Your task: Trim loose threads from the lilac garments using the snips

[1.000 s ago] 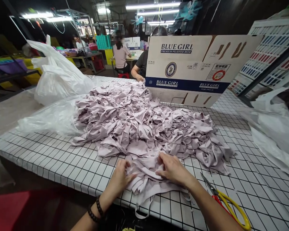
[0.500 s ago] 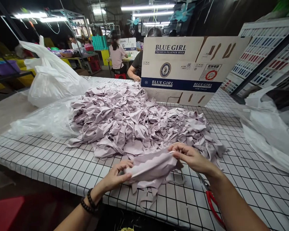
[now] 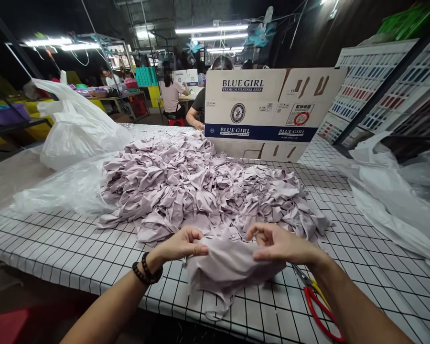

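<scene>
A big heap of pale lilac fabric pieces (image 3: 200, 186) lies on the table covered with a white black-grid cloth (image 3: 75, 248). Just above the table's near edge, both my hands hold up one lilac fabric piece (image 3: 229, 265). My left hand (image 3: 182, 243), with a dark bead bracelet on its wrist, pinches the piece's left top edge. My right hand (image 3: 279, 244) pinches its right top edge. The piece sags between them, and a strap loop hangs down below it.
Red and yellow handled scissors (image 3: 317, 303) lie by my right forearm. A Blue Girl cardboard box (image 3: 268, 112) stands behind the heap. White plastic bags (image 3: 75, 126) sit at left, more plastic (image 3: 394, 196) at right. People sit at tables in the background.
A second ago both hands pressed on fabric at the heap's near edge. They have since picked up one piece and raised it, and it now hangs between them closer to me.
</scene>
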Action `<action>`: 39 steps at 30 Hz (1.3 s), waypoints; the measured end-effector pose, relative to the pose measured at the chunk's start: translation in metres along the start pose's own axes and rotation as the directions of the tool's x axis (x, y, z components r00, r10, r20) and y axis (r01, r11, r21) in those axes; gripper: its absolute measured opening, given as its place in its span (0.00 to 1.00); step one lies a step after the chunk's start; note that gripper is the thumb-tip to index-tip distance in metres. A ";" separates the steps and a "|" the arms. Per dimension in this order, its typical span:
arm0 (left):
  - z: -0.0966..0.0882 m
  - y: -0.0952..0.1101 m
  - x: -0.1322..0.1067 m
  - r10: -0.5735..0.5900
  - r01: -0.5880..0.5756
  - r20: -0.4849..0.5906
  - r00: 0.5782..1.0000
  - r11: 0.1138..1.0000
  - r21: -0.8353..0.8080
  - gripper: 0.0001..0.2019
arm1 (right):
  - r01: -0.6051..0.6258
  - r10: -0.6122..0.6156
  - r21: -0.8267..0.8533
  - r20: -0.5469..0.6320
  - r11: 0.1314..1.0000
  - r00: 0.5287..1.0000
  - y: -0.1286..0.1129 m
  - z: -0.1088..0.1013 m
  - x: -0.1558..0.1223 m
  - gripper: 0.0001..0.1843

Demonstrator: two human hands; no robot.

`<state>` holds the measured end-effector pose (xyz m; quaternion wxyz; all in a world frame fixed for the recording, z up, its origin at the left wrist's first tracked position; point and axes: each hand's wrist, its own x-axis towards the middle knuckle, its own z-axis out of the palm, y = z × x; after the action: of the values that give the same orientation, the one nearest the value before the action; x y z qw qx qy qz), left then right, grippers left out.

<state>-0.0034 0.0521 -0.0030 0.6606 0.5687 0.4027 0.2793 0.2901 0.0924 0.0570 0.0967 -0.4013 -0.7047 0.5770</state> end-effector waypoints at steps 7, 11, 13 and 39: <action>0.007 0.016 -0.009 -0.025 0.042 -0.036 0.999 0.752 0.658 0.23 | 0.154 -0.155 -0.235 0.015 0.960 0.988 -0.026 -0.030 -0.039 0.20; 0.004 0.024 -0.017 0.071 0.104 -0.167 0.983 0.534 0.839 0.31 | 0.110 -0.127 -0.104 -0.169 0.988 0.977 -0.025 -0.046 -0.057 0.18; 0.000 0.026 -0.019 0.031 0.106 -0.139 0.990 0.484 0.869 0.17 | 0.008 -0.017 -0.069 -0.132 0.998 0.991 -0.015 -0.050 -0.057 0.17; 0.001 0.094 0.031 0.186 -0.685 -0.835 0.518 0.675 -0.274 0.24 | 0.010 -0.033 0.549 0.032 0.836 0.999 0.050 0.100 0.002 0.22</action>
<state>0.0220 0.0960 0.0820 0.4712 0.2571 0.3653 0.7606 0.2511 0.0207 -0.0197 0.2001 -0.3372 -0.5160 0.7616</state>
